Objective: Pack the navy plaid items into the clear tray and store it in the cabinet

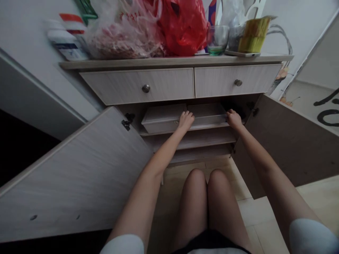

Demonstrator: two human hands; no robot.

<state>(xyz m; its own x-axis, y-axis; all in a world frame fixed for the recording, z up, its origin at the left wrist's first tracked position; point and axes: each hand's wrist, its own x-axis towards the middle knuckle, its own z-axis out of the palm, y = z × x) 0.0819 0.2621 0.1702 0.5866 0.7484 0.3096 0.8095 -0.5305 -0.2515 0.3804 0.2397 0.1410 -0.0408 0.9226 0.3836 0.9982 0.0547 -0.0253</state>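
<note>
I crouch in front of a low wooden cabinet (169, 62) with both doors swung open. On its upper inner shelf stand two pale grey boxes side by side. My left hand (185, 120) grips the left edge of the right-hand box (209, 114), fingers curled over it. My right hand (234, 118) holds the same box at its right end, fingers closed on the corner. The left-hand box (160, 120) sits untouched beside it.
The open left door (79, 169) and right door (288, 141) flank my arms. Two shut drawers (140, 85) with round knobs sit above the shelves. The cabinet top carries plastic bags (182, 24), a glass (217, 39), bottles (66, 38) and a yellow packet. My knees are below.
</note>
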